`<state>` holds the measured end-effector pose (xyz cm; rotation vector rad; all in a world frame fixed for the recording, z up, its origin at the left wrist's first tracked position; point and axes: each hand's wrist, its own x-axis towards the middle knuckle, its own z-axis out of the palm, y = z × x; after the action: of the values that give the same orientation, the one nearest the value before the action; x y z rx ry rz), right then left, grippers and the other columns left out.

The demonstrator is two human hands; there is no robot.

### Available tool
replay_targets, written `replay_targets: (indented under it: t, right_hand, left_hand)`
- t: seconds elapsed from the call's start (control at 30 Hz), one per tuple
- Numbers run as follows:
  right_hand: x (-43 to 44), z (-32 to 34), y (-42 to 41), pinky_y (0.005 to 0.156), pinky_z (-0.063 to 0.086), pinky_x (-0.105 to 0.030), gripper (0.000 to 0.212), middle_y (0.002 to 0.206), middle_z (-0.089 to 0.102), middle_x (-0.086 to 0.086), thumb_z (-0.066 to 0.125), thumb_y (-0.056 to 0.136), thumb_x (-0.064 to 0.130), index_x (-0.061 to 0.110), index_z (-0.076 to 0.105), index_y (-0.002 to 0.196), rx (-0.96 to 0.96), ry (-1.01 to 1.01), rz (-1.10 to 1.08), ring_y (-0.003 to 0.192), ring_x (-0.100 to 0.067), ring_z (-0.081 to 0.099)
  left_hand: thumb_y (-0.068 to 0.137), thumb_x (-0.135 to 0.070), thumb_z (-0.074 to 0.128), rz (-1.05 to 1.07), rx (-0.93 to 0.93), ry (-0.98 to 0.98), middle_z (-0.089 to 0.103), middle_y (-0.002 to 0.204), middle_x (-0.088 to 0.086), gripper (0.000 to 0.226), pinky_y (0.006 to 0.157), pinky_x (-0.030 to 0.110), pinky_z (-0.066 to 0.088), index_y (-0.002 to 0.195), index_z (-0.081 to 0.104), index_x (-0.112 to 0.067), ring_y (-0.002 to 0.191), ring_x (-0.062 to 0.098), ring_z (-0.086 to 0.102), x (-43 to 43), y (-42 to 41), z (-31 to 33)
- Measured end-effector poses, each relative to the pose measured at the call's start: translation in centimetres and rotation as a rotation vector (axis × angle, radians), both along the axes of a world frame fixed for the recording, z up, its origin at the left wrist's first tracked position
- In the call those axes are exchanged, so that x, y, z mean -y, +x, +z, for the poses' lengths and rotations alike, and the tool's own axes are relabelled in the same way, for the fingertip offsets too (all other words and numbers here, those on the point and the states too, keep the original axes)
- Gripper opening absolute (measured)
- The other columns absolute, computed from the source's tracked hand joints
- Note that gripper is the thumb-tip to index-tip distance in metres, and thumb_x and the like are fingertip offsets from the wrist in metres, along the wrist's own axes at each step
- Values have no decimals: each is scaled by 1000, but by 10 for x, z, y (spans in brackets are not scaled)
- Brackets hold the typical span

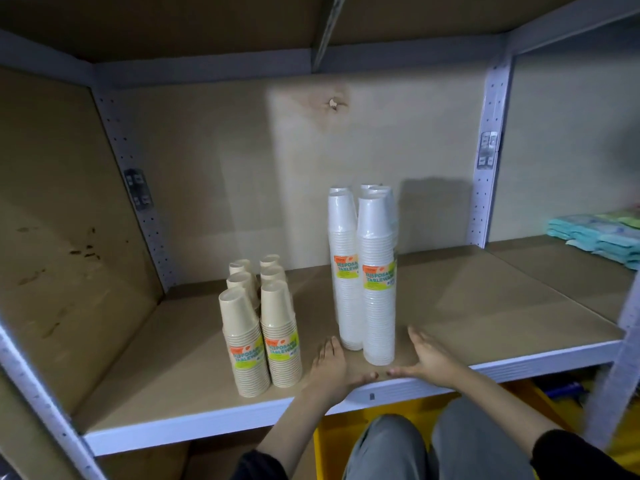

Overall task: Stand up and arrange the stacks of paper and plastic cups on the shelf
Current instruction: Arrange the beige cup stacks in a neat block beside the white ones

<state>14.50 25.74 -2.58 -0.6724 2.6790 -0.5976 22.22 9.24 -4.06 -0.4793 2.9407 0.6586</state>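
Head view
Shelf (485,306): brown board with a white front rail and perforated white posts at the back corners.
Paper cups (261,337): tan stacks standing upright, rims down, in two rows running front to back at left of centre; the two front stacks touch and carry orange-and-green labels.
Plastic cups (367,271): taller white stacks, upright and packed close together, right of the paper cups and apart from them; the front two show the same kind of label.
Left hand (330,367): open, palm down on the board near the front rail, fingers together and pointing at the base of the plastic cups, holding nothing; fingertips just beside the front left stack.
Right hand (427,358): open and empty, fingers spread a little, just right of the front plastic stack, thumb pointing toward the left thumb.
Packets (602,233): teal and green, piled on the next bay at far right.
Knees: grey trousers below the rail.
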Motion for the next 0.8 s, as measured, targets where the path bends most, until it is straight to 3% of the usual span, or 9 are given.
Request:
replay_targets:
  t: [0.1,0.17,0.3,0.67,0.8]
  right_hand:
    - [4,2,-9,122,12,-31,123,160,0,-11,63,67,67,4,-2,150,-3,14,10,149,-23,6]
    - [6,7,-12,121,13,-30,140,160,2,-11,57,49,82,5,-1,150,6,27,34,149,-23,8]
    - [7,3,-25,120,16,-31,174,160,9,-8,23,5,100,9,3,151,-41,70,78,147,-23,14]
    - [8,-9,-33,120,12,-35,157,160,13,1,21,16,101,24,4,151,-84,38,160,146,-18,18]
    - [6,-11,-33,119,13,-33,153,159,17,4,19,18,100,25,9,150,-109,10,163,145,-15,21]
  left_hand:
    - [82,-57,56,2,6,32,-2,160,14,106,121,35,8,149,-4,-1,149,26,2,2,-4,2]
    - [81,-57,57,2,10,49,-3,160,14,108,121,35,8,149,-5,-1,149,26,1,5,-6,3]
    - [80,-56,59,-17,17,63,-6,159,14,110,122,34,5,148,-7,0,149,26,-2,9,-11,3]
    - [78,-54,63,-63,-68,103,1,160,9,108,121,32,9,150,-2,-6,149,23,4,13,-17,-2]
    - [65,-70,59,-60,-51,97,4,159,11,122,121,34,11,149,-1,-5,148,24,7,11,-17,0]
